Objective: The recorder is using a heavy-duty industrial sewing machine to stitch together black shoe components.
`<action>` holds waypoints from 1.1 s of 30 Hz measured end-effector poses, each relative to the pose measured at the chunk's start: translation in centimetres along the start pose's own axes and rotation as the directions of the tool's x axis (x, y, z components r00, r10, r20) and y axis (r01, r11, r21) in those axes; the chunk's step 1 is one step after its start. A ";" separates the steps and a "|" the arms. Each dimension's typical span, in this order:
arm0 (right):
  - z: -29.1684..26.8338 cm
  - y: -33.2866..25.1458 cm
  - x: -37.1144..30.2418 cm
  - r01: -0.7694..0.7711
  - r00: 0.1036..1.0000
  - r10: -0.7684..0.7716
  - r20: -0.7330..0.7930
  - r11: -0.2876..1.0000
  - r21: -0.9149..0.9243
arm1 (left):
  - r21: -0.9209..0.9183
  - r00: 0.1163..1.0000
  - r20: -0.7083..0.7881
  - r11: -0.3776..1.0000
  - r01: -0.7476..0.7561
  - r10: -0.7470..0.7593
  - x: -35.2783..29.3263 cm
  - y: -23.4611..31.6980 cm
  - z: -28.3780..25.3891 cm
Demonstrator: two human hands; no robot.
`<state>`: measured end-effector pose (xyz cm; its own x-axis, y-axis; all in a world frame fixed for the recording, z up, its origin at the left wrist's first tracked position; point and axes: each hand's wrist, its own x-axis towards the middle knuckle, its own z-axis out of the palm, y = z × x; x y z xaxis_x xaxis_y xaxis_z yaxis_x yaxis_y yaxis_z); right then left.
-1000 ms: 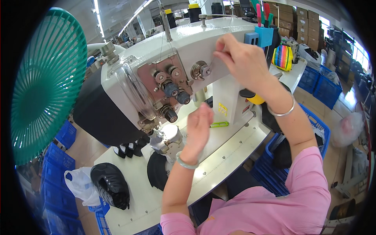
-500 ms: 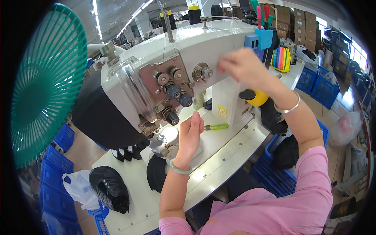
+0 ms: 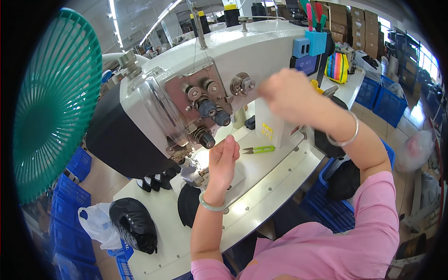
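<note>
A white industrial sewing machine (image 3: 275,44) fills the middle, with several dials and tension knobs on its head. Below the knobs is my left hand (image 3: 223,161), thumb up and fingers closed. A fine thread (image 3: 241,100) runs down from the round tension disc (image 3: 242,84) towards its thumb tip and seems pinched there. My right hand (image 3: 291,95) is raised beside the machine arm, blurred, with curled fingers; what they hold, if anything, is hidden. Green-handled thread snips (image 3: 260,149) lie on the machine bed, right of my left hand.
A green fan (image 3: 56,102) stands close on the left. On the white table (image 3: 168,247) are a black shoe (image 3: 133,225) and black pieces (image 3: 188,205). Blue crates (image 3: 331,210) flank the table. A blue holder (image 3: 316,43) with tools tops the machine.
My right hand has moved slightly down, its forearm lower, now covering the yellow item beside the machine post. My left hand keeps nearly the same place. The view has shifted slightly.
</note>
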<state>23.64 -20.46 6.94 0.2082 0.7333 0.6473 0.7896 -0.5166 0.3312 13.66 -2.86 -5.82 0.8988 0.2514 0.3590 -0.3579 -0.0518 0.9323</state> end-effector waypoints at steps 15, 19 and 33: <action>1.7 -1.4 0.1 0.001 0.947 0.044 -0.318 0.990 0.140 | 0.111 0.999 0.025 0.993 -0.029 0.027 -5.1 2.4 -3.5; 2.9 0.2 0.8 0.299 0.881 -0.201 -0.429 0.939 0.173 | 0.128 0.995 0.052 0.987 -0.093 0.087 -5.3 2.6 -2.9; 27.5 -6.4 -13.6 -0.114 0.993 0.108 0.046 0.976 0.185 | 0.082 0.997 0.076 0.996 -0.022 0.016 -5.3 2.6 -2.1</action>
<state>31.62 -14.96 -22.89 0.3183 0.6931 0.6468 0.8537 -0.5061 0.1223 7.38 -2.35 -5.35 0.9097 0.1763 0.3759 -0.3556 -0.1367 0.9246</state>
